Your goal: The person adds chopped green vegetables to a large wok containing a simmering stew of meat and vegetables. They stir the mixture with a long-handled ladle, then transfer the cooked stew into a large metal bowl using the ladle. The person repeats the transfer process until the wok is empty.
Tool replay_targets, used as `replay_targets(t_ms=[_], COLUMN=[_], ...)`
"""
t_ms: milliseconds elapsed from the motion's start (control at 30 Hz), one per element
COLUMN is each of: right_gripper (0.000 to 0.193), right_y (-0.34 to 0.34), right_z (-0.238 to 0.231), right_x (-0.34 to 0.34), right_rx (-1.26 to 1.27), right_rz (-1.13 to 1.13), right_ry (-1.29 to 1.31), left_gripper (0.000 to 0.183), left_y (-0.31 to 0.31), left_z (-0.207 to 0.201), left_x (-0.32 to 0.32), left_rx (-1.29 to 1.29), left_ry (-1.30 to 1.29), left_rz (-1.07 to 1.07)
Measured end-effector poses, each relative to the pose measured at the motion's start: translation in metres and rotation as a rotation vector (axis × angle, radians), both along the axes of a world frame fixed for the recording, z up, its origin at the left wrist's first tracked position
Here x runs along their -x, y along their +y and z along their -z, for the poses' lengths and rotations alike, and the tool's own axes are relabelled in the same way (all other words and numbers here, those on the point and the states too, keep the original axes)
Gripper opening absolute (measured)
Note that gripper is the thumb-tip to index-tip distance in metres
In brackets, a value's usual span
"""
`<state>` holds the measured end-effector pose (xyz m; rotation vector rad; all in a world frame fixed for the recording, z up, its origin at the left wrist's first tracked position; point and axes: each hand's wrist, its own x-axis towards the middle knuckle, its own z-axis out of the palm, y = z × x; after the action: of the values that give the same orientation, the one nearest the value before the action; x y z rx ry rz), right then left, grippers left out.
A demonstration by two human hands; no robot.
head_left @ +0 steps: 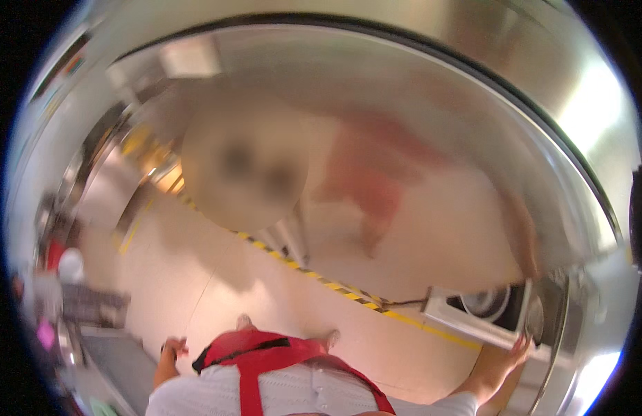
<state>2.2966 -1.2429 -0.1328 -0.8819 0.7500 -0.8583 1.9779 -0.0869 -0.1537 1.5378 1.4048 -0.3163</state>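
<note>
My right hand (509, 355) reaches out to the right, its fingertips at the front edge of a pale-framed unit (440, 320). Inside the frame is a dark recess with a round, ringed fitting (488, 302). The fingers look stretched along the edge; whether they press on it cannot be made out. My left hand (174, 347) hangs low at my left side, fingers loosely bent and apart, holding nothing. Large in front of me is a shiny metal panel (418, 76) with a dark rim, reflecting a blurred red shape. I wear a red apron (300, 352) over a light top.
Yellow-and-black striped tape (300, 269) crosses the pale floor (217, 305) diagonally. At the left stand a grey-topped counter (116, 360) and a dark grey basket-like object (92, 304). Beside them is a white rounded item (71, 265). Much of the surroundings is blurred.
</note>
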Motion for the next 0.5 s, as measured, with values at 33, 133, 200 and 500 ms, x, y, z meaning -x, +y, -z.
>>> replay_targets(t_ms=[33,133,200,500], right_gripper=[0.053,0.046,0.041,0.034], right_y=[-0.024,0.040,0.166,0.801], right_z=[0.012,0.068,0.141,0.088], right_x=[0.004,0.028,0.053,0.037], right_rx=[0.066,0.310,0.142,0.424], right_rz=[-0.047,0.139,-0.128,-1.729], right_ry=[-0.074,0.527,0.471,0.704], left_gripper=[0.040,0.040,0.039,0.042], left_y=[-0.007,-0.047,-0.043,0.040], left_z=[0.021,0.037,0.025,0.083], left_x=[0.021,0.022,0.041,0.117], left_rx=[-0.027,0.066,0.104,-0.077], left_ry=[0.260,0.265,0.306,0.096], left_rz=[0.208,0.029,0.040,-0.072])
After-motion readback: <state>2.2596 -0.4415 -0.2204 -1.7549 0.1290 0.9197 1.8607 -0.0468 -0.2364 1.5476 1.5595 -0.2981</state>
